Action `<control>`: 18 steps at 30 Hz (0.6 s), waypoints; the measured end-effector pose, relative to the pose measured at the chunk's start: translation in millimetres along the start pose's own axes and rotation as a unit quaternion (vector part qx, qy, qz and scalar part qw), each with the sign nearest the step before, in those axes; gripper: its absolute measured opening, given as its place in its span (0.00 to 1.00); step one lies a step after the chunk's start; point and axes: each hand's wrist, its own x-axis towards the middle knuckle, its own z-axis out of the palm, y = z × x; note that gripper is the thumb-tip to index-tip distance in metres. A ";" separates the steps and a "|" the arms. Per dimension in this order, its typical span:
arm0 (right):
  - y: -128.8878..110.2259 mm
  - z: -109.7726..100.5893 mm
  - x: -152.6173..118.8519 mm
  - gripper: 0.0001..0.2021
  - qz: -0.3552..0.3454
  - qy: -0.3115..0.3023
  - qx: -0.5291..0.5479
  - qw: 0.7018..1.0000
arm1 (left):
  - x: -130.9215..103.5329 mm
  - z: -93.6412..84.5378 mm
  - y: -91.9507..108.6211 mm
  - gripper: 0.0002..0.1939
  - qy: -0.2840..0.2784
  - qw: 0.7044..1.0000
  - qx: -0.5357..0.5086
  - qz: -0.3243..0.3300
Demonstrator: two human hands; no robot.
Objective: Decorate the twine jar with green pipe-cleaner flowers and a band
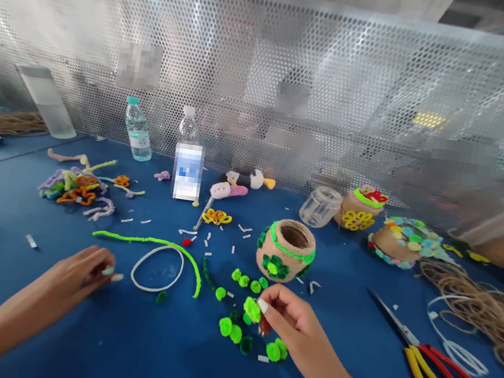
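Note:
My right hand (287, 319) pinches a small bright green fuzzy pipe-cleaner piece (252, 309) between thumb and finger. Around it on the table lie several other light and dark green fuzzy pieces (235, 334). Just behind that hand stands a jar wrapped in brown twine (287, 253), with a green band at its neck and green flowers on its side. My left hand (88, 271) hovers over the table at left, fingers loosely curled, with nothing visible in them. To its right are a ring of white cord (133, 274) and a long bright green pipe cleaner (132, 238).
Red- and yellow-handled scissors (409, 339) and loose twine (474, 308) lie at right. Behind are a glass jar (320, 208), decorated jars (359, 210), and bottles (138, 135). Colourful pipe-cleaner shapes (78, 186) sit at left. A perforated metal screen (249, 76) borders the blue table (140, 348).

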 end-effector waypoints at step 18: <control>-6.7 32.2 9.3 0.14 0.041 -0.030 0.129 0.990 | 51.7 74.6 127.9 0.06 -0.042 0.956 -0.268 0.116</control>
